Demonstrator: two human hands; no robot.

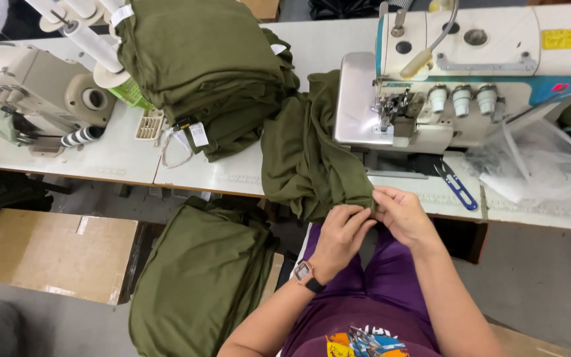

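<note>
A long white table (232, 175) is seen from above, with a white and blue sewing machine (470, 73) set on its right part and a beige machine (34, 86) at its left end. A tall stack of folded olive cloth (199, 66) is piled on the table between the two machines. Below the table edge, a second heap of olive cloth (199, 277) is laid beside a flat brown cardboard box (47, 254). A clear plastic bag (536, 162) is crumpled at the right of the sewing machine.

One olive piece of cloth (308, 152) is draped from the sewing machine over the table edge towards the lap. Its lower corner is pinched by both hands, just under the table edge. The left hand (342, 231), with a watch (304, 272) at the wrist, is closed on the hem, fingers curled. The right hand (401, 215) is closed on the same hem, touching the left. Small blue-handled snips (456, 185) are left on the table near the right hand.
</note>
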